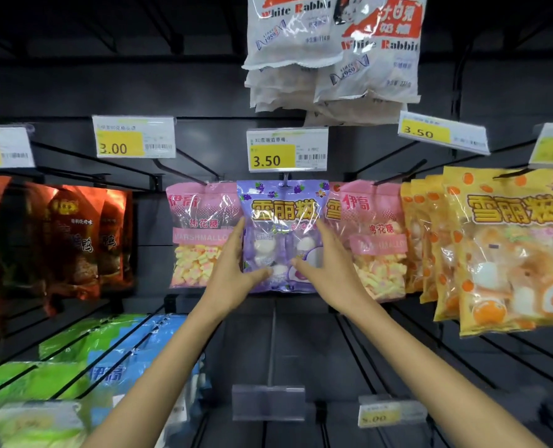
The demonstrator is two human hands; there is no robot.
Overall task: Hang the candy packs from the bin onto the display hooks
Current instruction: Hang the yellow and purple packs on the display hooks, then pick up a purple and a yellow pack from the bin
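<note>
Purple candy pack at frame centre, hanging below 3.50 price tag. Left hand and right hand grip its sides. Light, soft, crinkly film, likely slippery; hold edges.

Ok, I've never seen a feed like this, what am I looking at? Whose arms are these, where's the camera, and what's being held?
There is no machine here: the arms belong to a person, and the one camera sits on their head, looking forward and down. They face a dark shop display wall with wire hooks. The left hand and right hand hold the sides of a purple candy pack, whose top is up at the hook under the 3.50 price tag. Pink marshmallow packs hang on either side, orange packs further right, and White Rabbit packs above.
</note>
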